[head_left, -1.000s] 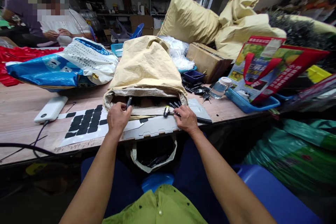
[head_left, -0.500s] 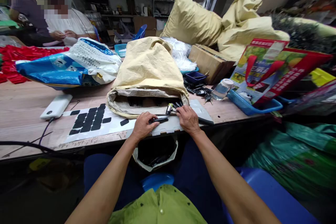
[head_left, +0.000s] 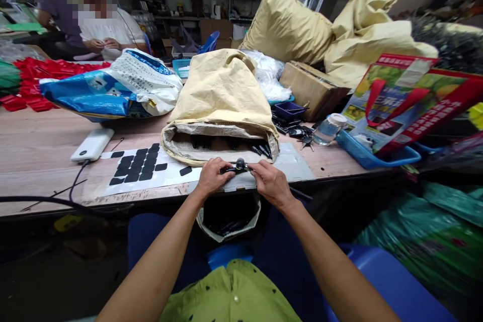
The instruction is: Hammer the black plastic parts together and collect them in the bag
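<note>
My left hand (head_left: 213, 177) is closed on a slim black stick-like piece (head_left: 227, 169) at the table's front edge. My right hand (head_left: 270, 182) grips a small mallet (head_left: 240, 163) whose round black head meets or hovers just over that piece; I cannot tell which. The mallet's dark handle sticks out to the right beneath my right wrist. Directly behind both hands lies a cream cloth sack (head_left: 222, 85), its mouth facing me, with several black pieces (head_left: 261, 150) inside. A grey-white board (head_left: 294, 163) lies under the hands.
Left of the hands are a sheet of black stickers (head_left: 138, 163) and a white power bank (head_left: 92, 145) with its cable. A blue-white bag (head_left: 113, 85) stands behind. To the right are a jar (head_left: 329, 129) and a blue basket (head_left: 372, 156). Below hangs an open container (head_left: 228, 221). Two people sit far left.
My right hand has brought the mallet left and down, its head now at the black piece in my left hand. The view has shifted slightly, so the scene sits further right.
</note>
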A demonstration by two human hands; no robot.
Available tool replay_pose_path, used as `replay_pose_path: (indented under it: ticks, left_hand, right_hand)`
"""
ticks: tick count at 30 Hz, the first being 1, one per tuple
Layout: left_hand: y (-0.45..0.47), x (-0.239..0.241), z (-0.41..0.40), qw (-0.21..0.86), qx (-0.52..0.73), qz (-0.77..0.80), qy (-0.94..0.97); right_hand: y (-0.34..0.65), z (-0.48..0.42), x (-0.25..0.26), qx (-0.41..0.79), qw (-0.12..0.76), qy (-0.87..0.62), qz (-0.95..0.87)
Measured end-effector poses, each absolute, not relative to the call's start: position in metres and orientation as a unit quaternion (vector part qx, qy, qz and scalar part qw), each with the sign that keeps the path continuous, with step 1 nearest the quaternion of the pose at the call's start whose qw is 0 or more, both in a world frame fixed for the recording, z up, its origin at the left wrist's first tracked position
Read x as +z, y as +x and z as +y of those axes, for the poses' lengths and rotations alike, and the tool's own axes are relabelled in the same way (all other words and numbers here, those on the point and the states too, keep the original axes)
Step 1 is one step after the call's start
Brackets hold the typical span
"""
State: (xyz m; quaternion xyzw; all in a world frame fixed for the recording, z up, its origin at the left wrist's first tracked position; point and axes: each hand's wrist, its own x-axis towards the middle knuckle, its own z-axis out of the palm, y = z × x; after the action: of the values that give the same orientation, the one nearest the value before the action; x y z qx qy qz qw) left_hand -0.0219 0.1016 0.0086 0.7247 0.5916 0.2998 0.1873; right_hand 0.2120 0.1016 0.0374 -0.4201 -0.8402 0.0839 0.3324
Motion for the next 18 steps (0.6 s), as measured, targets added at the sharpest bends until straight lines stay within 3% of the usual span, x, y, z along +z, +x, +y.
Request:
replay_pose_path:
  ticks: [6,11,18]
  left_hand:
    - [-0.022,0.009,0.102,0.183,0.296,0.591,0.728]
    - [-0.022,0.011,0.102,0.183,0.280,0.602,0.725]
    - [-0.023,0.012,0.102,0.212,0.299,0.592,0.717]
  right_hand:
    - [0.200,0.100,0.045,0.090,0.340,-0.421,-0.836]
    - [0.192,0.100,0.047,0.079,0.278,-0.418,-0.861]
    - [0.212,0.131,0.040,0.048,0.302,-0.463,-0.832]
